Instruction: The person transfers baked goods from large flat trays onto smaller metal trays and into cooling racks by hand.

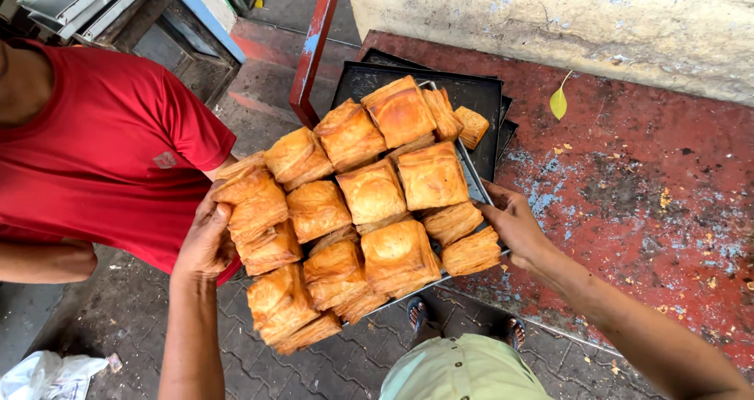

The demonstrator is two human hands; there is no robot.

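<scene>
A metal baking tray (pixel 473 182) piled with several golden puff pastries (pixel 372 193) is held level in front of me, above the ground. My left hand (pixel 206 239) grips the tray's left side, pressed against the pastries there. My right hand (pixel 514 223) holds the tray's right edge, with the fingers beside a flaky pastry (pixel 471 251). The tray's underside and most of its rim are hidden by the pastries.
A person in a red shirt (pixel 102 149) stands close on the left. Dark empty trays (pixel 471 94) are stacked on a worn red surface (pixel 644 180) at the right, with a leaf (pixel 558 102) on it. A red post (pixel 314 47) rises behind. My sandalled feet (pixel 416 314) stand on paving.
</scene>
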